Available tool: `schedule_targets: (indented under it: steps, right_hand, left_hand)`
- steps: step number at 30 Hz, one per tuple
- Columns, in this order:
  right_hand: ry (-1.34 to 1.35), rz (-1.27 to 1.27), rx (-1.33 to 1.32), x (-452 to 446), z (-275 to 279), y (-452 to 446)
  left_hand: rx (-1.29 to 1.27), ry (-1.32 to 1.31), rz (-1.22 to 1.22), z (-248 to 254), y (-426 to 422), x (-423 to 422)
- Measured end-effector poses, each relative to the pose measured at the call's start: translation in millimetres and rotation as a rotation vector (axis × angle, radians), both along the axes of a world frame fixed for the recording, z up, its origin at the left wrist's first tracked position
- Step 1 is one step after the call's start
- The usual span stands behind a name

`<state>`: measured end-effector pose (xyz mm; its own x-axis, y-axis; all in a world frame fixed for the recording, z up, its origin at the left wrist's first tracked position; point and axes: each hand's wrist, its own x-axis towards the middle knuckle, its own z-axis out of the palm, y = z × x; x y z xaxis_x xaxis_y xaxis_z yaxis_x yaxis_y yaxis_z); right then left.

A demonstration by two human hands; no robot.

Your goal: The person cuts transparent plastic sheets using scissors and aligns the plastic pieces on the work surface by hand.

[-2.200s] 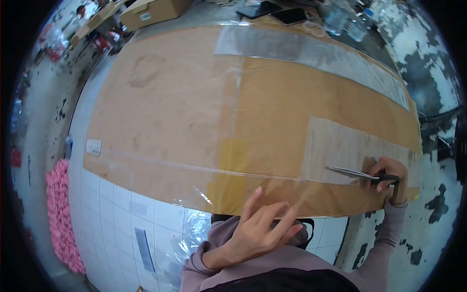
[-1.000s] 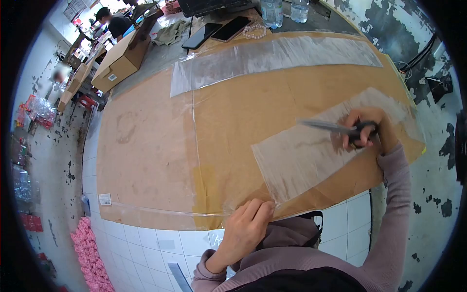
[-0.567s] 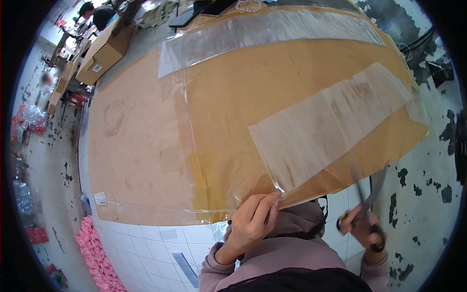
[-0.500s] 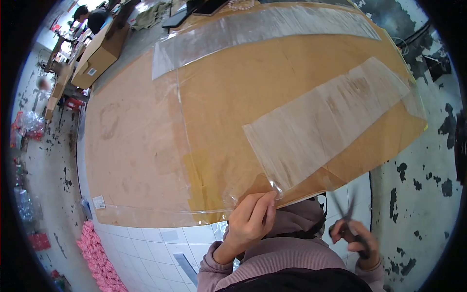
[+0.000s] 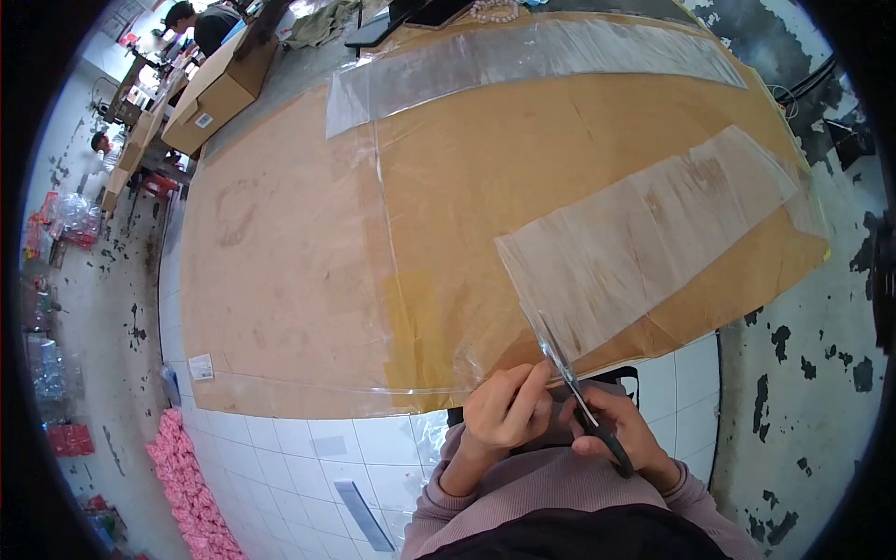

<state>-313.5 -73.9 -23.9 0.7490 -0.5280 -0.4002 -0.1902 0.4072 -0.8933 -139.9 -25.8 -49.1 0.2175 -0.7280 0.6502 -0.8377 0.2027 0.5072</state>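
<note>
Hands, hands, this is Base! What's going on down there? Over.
Right hand gripping scissors, blades slightly apart. Left hand curled beside them, possibly in the way. Nearer clear strip lies on cardboard.

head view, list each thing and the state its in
scissors: blades slightly apart
right hand: closed on the scissors
left hand: fingers curled in, anything pinched unclear
cardboard: spread flat
near plastic sheet: lying slantwise on the cardboard
far plastic strip: lying along the far edge
box: open or closed, unclear
</note>
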Motion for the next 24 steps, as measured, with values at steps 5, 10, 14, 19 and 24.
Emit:
schedule_targets:
  steps: [5,10,14,19,24]
  right_hand:
    - [0.124,0.041,-0.007,-6.7,4.9,-8.9]
    - [0.02,-0.003,0.04,-2.9,-6.4,-3.0]
    - [0.059,0.032,0.038,-1.1,-4.3,-6.0]
    - [0.02,-0.009,0.028,-0.4,-8.5,-6.0]
    - [0.038,0.032,0.06,-0.4,-11.1,-7.5]
  left_hand:
    - [-0.033,-0.05,0.035,-2.2,-1.4,-2.7]
    - [-0.046,-0.003,0.01,-4.0,-0.3,-2.5]
    - [-0.101,0.035,-0.04,-6.5,-4.3,-0.9]
    - [0.15,0.177,-0.13,8.5,-2.8,2.3]
    - [0.303,0.461,-0.142,16.5,3.0,3.5]
